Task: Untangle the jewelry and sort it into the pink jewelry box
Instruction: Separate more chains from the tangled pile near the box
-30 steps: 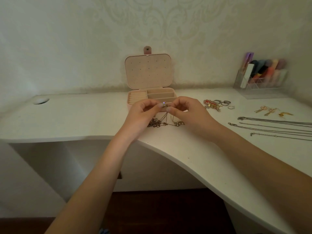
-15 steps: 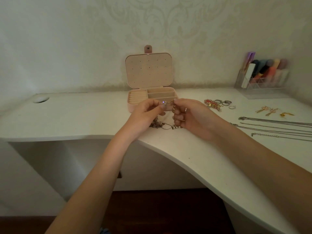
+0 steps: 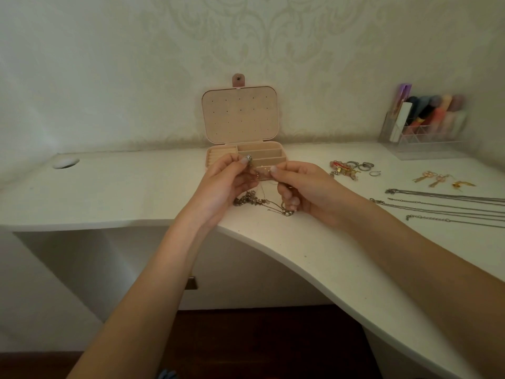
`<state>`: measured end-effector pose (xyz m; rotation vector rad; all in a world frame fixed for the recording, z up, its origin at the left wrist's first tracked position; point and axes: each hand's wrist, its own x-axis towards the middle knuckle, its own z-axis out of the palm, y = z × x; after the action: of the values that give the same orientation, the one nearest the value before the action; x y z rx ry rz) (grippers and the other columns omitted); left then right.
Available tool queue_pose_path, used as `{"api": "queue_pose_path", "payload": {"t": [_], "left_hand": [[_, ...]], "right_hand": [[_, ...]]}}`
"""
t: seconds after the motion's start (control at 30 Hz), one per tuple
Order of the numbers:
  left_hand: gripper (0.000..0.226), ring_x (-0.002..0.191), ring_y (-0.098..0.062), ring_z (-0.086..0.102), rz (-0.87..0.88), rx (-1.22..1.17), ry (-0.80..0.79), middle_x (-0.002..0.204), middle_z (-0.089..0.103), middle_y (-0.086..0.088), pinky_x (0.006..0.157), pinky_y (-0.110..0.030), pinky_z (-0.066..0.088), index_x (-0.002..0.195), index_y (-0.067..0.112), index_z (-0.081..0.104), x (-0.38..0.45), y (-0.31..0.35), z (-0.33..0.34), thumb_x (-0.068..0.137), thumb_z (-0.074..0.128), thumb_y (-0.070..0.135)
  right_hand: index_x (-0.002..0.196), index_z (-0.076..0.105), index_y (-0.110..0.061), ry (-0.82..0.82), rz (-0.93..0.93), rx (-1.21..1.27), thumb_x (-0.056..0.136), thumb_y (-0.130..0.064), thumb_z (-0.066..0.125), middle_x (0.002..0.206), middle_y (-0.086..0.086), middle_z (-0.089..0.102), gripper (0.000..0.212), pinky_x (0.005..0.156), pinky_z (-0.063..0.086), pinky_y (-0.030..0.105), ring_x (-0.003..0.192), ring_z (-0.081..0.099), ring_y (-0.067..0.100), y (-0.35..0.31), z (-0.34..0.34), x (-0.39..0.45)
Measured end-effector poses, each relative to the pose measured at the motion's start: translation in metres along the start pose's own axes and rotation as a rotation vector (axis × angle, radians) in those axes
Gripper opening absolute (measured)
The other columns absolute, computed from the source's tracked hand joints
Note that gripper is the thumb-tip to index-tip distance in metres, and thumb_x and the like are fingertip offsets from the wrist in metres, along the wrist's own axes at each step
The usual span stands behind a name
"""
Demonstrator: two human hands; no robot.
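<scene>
Left grip pinching sparkly bead, right grip pinching thin tangled chains

A white desk with a curved near edge stands against a pale wall papered in a faint damask pattern. A round cable hole is cut into the desk top at the far left. At the far right, against the wall, stands a clear plastic organizer holding upright tubes and sticks in purple, white, dark blue, orange and pink, too blurred to tell apart further; below the desk lies a dark wood floor.
</scene>
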<state>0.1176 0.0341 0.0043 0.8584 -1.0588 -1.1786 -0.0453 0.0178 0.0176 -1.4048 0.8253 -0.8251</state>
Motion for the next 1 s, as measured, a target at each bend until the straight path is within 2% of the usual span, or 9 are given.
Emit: {"api": "queue_pose_path", "payload": {"t": [0.1,0.27,0.37,0.47,0.6,0.73,0.8,0.9,1.0], "left_hand": [[0.015,0.073,-0.019,0.061,-0.018,-0.066,-0.031,0.078,0.06,-0.007,0.064,-0.024,0.053,0.087,0.009,0.05,0.002,0.0,-0.003,0.098,0.04,0.006],[0.02,0.057,-0.012,0.057,-0.044,-0.072,-0.048,0.06,0.056,0.001,0.061,-0.024,0.053,0.081,0.011,0.046,-0.001,0.002,0.0,0.098,0.039,0.004],[0.022,0.047,-0.01,0.048,-0.053,-0.062,-0.027,0.053,0.048,0.003,0.053,-0.022,0.048,0.078,0.013,0.044,-0.003,0.002,0.003,0.098,0.039,0.004],[0.023,0.041,-0.008,0.032,-0.047,-0.025,-0.014,0.052,0.035,0.003,0.044,-0.019,0.035,0.077,0.013,0.043,-0.003,0.001,0.002,0.097,0.04,0.004],[0.021,0.038,-0.005,0.025,-0.045,0.071,-0.019,0.049,0.031,0.006,0.038,-0.016,0.023,0.077,0.013,0.046,-0.003,0.0,0.001,0.097,0.043,0.005],[0.025,0.037,-0.005,0.022,-0.021,0.142,0.024,0.048,0.027,0.008,0.035,-0.015,0.02,0.072,0.016,0.048,-0.005,0.003,0.002,0.096,0.047,0.008],[0.025,0.038,-0.005,0.021,-0.016,0.165,0.033,0.048,0.027,0.008,0.036,-0.016,0.018,0.071,0.017,0.05,-0.006,0.003,0.003,0.095,0.049,0.01],[0.029,0.037,-0.005,0.02,-0.012,0.186,0.052,0.043,0.027,0.011,0.037,-0.018,0.014,0.067,0.019,0.052,-0.007,0.004,0.004,0.096,0.049,0.011],[0.034,0.036,-0.005,0.021,-0.008,0.202,0.062,0.043,0.03,0.011,0.036,-0.017,0.015,0.065,0.02,0.06,-0.007,0.003,0.004,0.096,0.048,0.013]], "right_hand": [[0.091,0.056,-0.012,0.028,-0.001,0.014,0.097,-0.018,0.052,0.059,0.001,0.053,0.009,0.043,0.042,0.021,0.043,0.047,0.01,0.001,0.0,0.0],[0.085,0.054,-0.01,0.057,0.002,0.07,0.1,-0.017,0.046,0.077,0.005,0.056,0.018,0.048,0.05,0.022,0.057,0.06,0.014,0.002,0.0,-0.001],[0.087,0.052,-0.01,0.101,-0.03,0.08,0.1,-0.018,0.045,0.08,0.005,0.055,0.017,0.045,0.049,0.022,0.065,0.062,0.015,0.002,0.0,-0.001],[0.087,0.052,-0.012,0.166,-0.098,-0.003,0.099,-0.02,0.048,0.065,0.001,0.047,0.015,0.045,0.046,0.023,0.053,0.052,0.012,0.003,-0.004,0.0],[0.087,0.052,-0.015,0.242,-0.128,-0.02,0.099,-0.022,0.048,0.047,-0.011,0.035,0.014,0.044,0.032,0.02,0.042,0.032,0.007,0.003,-0.007,0.003],[0.083,0.055,-0.021,0.348,-0.151,-0.125,0.097,-0.027,0.052,0.049,-0.008,0.035,0.016,0.04,0.026,0.021,0.042,0.027,0.009,0.0,-0.008,0.004],[0.083,0.057,-0.024,0.4,-0.204,-0.214,0.096,-0.029,0.054,0.043,-0.014,0.039,0.014,0.04,0.026,0.019,0.041,0.028,0.006,-0.001,-0.009,0.004],[0.088,0.057,-0.02,0.449,-0.315,-0.367,0.096,-0.028,0.053,0.037,-0.013,0.036,0.012,0.038,0.024,0.012,0.034,0.029,0.004,-0.001,-0.01,0.003],[0.091,0.056,-0.013,0.52,-0.382,-0.396,0.097,-0.026,0.052,0.046,-0.009,0.033,0.014,0.038,0.023,0.013,0.035,0.028,0.005,-0.002,-0.012,0.004]]}}
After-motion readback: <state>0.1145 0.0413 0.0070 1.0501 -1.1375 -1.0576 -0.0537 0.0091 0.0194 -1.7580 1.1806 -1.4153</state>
